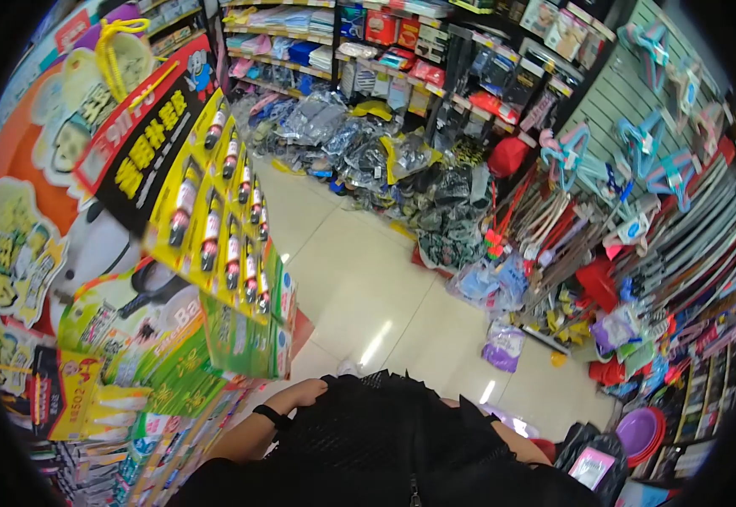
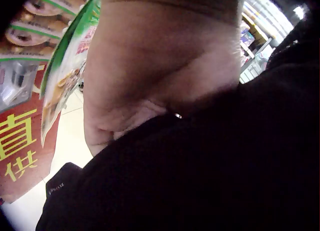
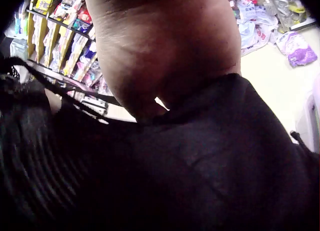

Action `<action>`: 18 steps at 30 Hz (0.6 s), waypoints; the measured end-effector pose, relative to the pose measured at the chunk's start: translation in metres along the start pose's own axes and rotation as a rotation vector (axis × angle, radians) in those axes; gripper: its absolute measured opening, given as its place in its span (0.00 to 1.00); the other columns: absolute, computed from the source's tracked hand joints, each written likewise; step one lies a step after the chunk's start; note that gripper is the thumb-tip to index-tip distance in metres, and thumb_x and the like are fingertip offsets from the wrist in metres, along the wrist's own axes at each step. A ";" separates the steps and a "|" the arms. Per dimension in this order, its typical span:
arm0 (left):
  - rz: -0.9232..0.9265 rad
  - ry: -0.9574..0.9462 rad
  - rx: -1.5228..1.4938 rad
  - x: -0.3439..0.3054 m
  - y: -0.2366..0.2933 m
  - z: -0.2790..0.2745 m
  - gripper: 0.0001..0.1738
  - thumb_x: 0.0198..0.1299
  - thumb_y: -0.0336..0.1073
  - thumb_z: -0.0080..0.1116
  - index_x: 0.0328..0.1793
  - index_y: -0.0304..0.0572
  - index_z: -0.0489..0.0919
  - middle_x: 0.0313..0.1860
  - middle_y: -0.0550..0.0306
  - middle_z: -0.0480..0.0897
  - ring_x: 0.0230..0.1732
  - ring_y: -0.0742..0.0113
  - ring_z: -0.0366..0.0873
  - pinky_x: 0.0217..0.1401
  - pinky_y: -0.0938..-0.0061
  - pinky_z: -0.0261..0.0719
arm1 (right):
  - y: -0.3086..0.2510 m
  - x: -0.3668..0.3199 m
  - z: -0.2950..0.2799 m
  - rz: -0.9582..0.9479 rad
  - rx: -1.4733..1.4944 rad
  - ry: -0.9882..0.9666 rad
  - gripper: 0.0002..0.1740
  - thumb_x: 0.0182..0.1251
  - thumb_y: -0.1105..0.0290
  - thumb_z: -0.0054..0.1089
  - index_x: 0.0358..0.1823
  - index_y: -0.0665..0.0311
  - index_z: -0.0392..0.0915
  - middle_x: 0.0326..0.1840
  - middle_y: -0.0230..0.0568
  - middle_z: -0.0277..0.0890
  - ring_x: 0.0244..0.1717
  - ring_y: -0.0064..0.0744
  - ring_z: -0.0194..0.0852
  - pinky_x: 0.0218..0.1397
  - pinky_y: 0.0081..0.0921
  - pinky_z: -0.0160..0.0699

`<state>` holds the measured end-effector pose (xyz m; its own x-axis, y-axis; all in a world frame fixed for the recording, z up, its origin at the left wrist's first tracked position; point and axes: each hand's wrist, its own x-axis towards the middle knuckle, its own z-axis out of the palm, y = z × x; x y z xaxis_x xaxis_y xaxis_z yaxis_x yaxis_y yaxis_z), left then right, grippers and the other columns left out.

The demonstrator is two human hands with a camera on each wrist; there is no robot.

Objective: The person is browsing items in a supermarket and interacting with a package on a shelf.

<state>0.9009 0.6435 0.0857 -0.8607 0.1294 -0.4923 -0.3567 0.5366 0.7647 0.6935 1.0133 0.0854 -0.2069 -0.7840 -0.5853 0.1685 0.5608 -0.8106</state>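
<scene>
Black cloth (image 1: 376, 422) spreads in front of the body, with a ragged upper edge. My left hand (image 1: 305, 392), below a dark wristband, is at its left edge. In the left wrist view the left hand (image 2: 155, 75) grips the black cloth (image 2: 200, 171), which covers the fingertips. My right hand (image 3: 170, 55) grips the black cloth (image 3: 200, 156) in the right wrist view, its fingertips hidden too. Only a small part of the right hand (image 1: 451, 403) shows past the cloth in the head view, with the forearm beside it.
A yellow display card of small tubes (image 1: 212, 215) hangs at left. Bagged goods (image 1: 368, 156) lie along the far shelves. Hangers (image 1: 643, 139) and belts fill the right wall. A purple packet (image 1: 503, 346) lies on the tiled floor (image 1: 359, 279); purple and red basins (image 1: 637, 433) stand at lower right.
</scene>
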 end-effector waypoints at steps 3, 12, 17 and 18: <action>-0.126 0.046 -0.153 0.021 -0.011 -0.007 0.15 0.53 0.40 0.48 0.31 0.31 0.74 0.33 0.39 0.77 0.38 0.48 0.74 0.39 0.65 0.70 | -0.013 0.021 -0.046 0.005 0.015 0.002 0.25 0.59 0.58 0.45 0.51 0.70 0.67 0.52 0.49 0.68 0.53 0.36 0.66 0.56 0.28 0.61; -0.266 0.349 -0.511 0.123 -0.045 0.012 0.16 0.56 0.42 0.47 0.33 0.34 0.75 0.31 0.43 0.77 0.35 0.51 0.75 0.38 0.64 0.71 | -0.067 0.114 -0.207 -0.033 -0.020 -0.190 0.24 0.63 0.59 0.42 0.54 0.69 0.65 0.55 0.48 0.66 0.55 0.34 0.64 0.58 0.26 0.59; -0.395 0.457 -0.331 0.171 0.054 -0.036 0.18 0.58 0.44 0.45 0.35 0.34 0.75 0.32 0.42 0.77 0.38 0.48 0.74 0.41 0.62 0.70 | -0.130 0.152 -0.312 0.022 -0.377 -0.389 0.21 0.67 0.64 0.34 0.57 0.68 0.61 0.58 0.43 0.63 0.59 0.29 0.58 0.63 0.21 0.53; -0.433 0.451 -0.398 0.177 0.066 -0.040 0.18 0.58 0.44 0.45 0.36 0.34 0.75 0.33 0.42 0.77 0.38 0.48 0.74 0.41 0.62 0.70 | -0.131 0.164 -0.329 -0.015 -0.488 -0.415 0.22 0.67 0.64 0.34 0.58 0.68 0.61 0.58 0.43 0.63 0.59 0.29 0.58 0.63 0.21 0.52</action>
<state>0.7101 0.6684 0.0655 -0.6482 -0.4265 -0.6308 -0.7289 0.1079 0.6760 0.3203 0.8988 0.0898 0.2014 -0.7758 -0.5980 -0.3099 0.5286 -0.7902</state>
